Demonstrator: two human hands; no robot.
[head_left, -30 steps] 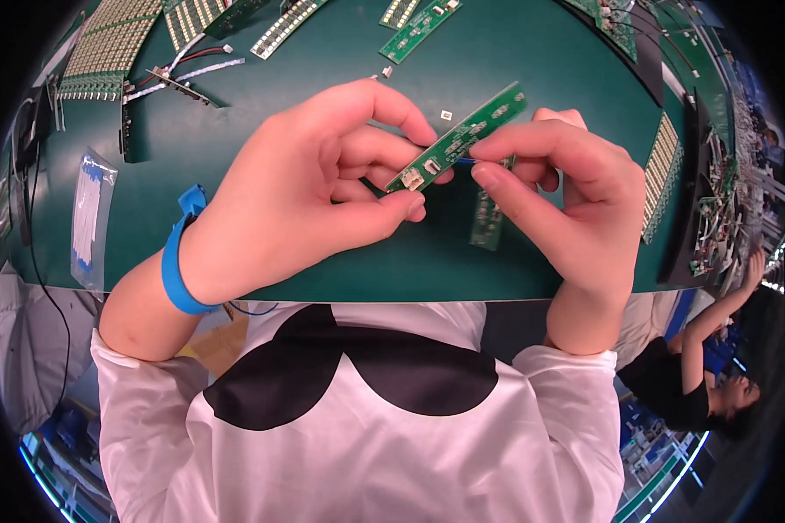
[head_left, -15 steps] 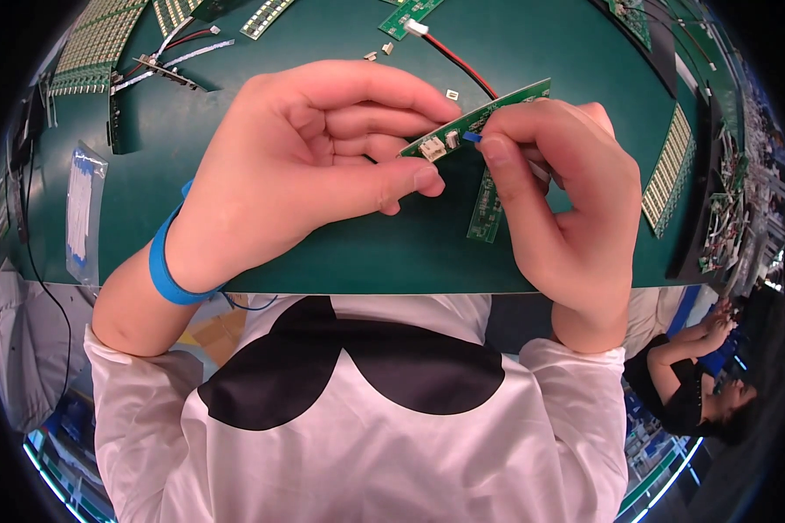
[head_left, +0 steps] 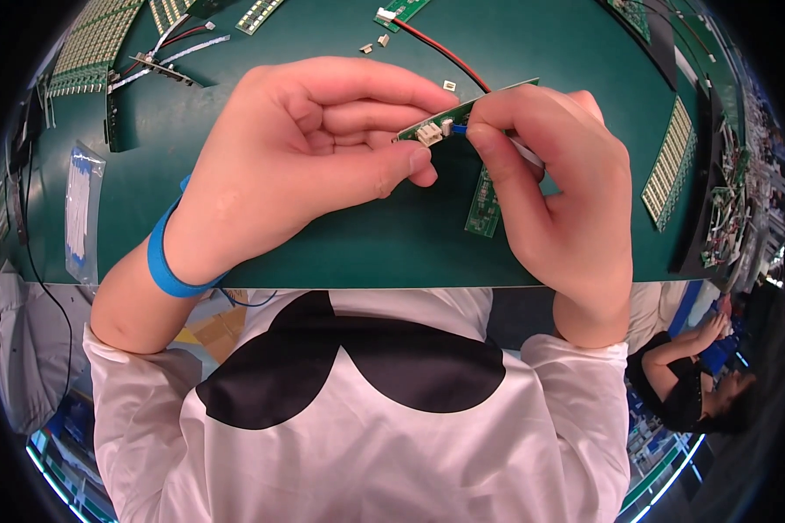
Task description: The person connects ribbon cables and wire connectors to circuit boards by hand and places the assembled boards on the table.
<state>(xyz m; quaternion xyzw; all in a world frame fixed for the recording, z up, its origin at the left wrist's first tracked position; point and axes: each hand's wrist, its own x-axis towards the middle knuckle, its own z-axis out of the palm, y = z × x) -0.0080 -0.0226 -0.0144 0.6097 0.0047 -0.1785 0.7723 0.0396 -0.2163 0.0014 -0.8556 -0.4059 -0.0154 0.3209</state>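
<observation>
My left hand [head_left: 296, 166] pinches the left end of a narrow green circuit board [head_left: 406, 134], thumb in front and fingers behind, tilting it above the mat. A cream wire socket [head_left: 428, 133] and a smaller pale connector [head_left: 447, 127] sit on its face. Between thumb and forefinger, my right hand [head_left: 567, 174] grips a flat ribbon cable, white with a blue end [head_left: 459, 129]. That blue end meets the small connector; whether it is seated I cannot tell. The white part of the cable is mostly behind my right fingers. Another green board [head_left: 482, 205] lies beneath.
A red and black wire lead [head_left: 445, 54] runs from a far board [head_left: 401, 12]. Loose small connectors [head_left: 384, 40] lie nearby. A clear bag [head_left: 83, 213] of ribbon cables is at left. Panels of boards [head_left: 87, 52] stand far left, another [head_left: 667, 166] at right. A person [head_left: 689, 375] sits at right.
The blue cable end has moved left, up to the small connector on the board. Both hands and the board have shifted slightly upward and left in view.
</observation>
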